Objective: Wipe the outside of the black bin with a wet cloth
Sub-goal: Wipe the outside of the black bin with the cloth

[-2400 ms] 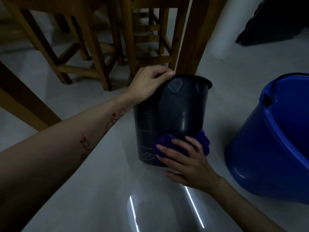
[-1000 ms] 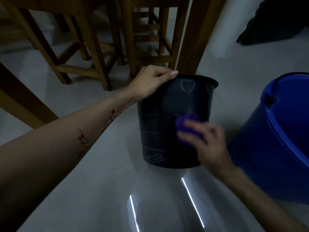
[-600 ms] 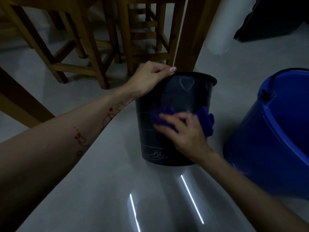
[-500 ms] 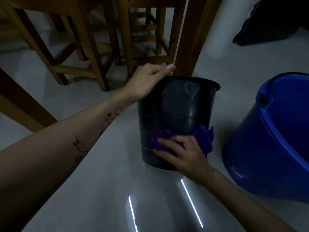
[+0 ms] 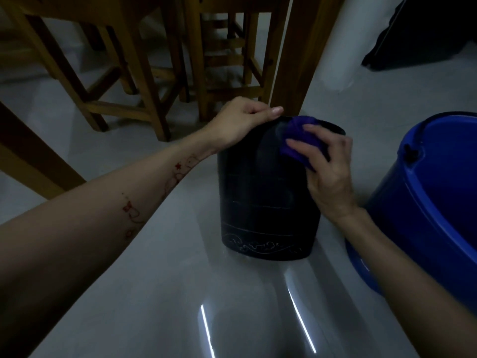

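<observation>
On the floor, centre: the black bin (image 5: 268, 202) stands on pale tile, tipped slightly toward the viewer, its far rim close to a wooden table leg (image 5: 296, 55).
Left hand (image 5: 242, 120): curled over the bin's near-left rim, fingers folded on the edge, steadying it.
Right hand (image 5: 327, 171): fingers pressed together on a bunched purple cloth (image 5: 300, 138), held against the upper wall just under the rim.
Bucket: a blue bucket (image 5: 436, 202) sits just right of the bin; whether it holds water I cannot tell in this dim light.
Step in hand: likely wiping the top band.
Doing it well: keep the left hand firm so the bin does not slide, spread the cloth flatter, stroke in overlapping passes, and turn the bin to reach the far side.
</observation>
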The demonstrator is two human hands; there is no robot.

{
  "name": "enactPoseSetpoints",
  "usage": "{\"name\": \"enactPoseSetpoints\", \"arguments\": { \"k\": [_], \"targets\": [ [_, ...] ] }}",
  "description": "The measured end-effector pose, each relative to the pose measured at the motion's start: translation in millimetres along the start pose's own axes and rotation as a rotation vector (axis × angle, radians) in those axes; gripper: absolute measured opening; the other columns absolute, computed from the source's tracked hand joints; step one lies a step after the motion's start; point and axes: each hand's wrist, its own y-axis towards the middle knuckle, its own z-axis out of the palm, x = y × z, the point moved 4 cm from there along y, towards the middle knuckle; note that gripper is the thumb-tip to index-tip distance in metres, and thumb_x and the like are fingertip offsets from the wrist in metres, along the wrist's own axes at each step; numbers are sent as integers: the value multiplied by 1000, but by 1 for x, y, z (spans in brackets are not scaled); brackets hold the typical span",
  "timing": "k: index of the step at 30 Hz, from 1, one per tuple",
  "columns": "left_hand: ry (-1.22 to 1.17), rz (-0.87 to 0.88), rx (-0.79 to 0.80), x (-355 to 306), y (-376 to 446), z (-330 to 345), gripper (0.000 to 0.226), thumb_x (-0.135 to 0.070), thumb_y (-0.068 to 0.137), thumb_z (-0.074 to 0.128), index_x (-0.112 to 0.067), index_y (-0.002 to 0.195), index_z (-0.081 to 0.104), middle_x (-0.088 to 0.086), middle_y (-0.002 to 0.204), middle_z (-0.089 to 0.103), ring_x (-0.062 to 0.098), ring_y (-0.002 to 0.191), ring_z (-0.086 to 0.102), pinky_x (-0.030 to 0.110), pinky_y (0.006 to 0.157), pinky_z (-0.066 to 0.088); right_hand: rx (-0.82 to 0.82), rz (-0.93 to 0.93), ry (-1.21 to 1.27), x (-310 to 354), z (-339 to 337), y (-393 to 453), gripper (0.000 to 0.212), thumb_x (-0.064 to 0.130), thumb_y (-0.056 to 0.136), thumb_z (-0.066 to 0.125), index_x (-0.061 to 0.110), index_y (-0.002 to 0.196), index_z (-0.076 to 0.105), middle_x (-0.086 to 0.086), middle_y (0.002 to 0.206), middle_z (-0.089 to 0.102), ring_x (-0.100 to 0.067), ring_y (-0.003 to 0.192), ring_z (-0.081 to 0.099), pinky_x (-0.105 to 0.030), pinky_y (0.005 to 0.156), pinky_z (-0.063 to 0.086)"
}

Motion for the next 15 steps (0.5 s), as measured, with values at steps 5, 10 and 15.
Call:
{"name": "enactPoseSetpoints", "arguments": {
  "k": [5,10,15],
  "targets": [
    [-58,-47,-54,2,8,-1,31,-43,95,60,-17,95,77,1,96,77,12,92,72,31,88,55,100,-135,-9,33,22,-13,30,7,90,70,19,117,68,-11,129,61,-33,101,50,-46,82,47],
    [-7,-88,-48,1,6,-1,40,-47,94,58,-11,99,76,0,99,76,13,102,69,46,104,49,225,-330,59,68,18,-80,20,13,97,62,21,112,73,-7,124,67,-27,99,52,-38,78,42],
    [36,-51,-34,-5,2,0,39,-46,97,55,-13,101,75,-1,101,75,7,97,69,40,100,52,347,-438,119,84,7,-136,22,18,92,66,24,113,63,-2,132,55,-25,107,51,-37,83,42]
  ]
}}
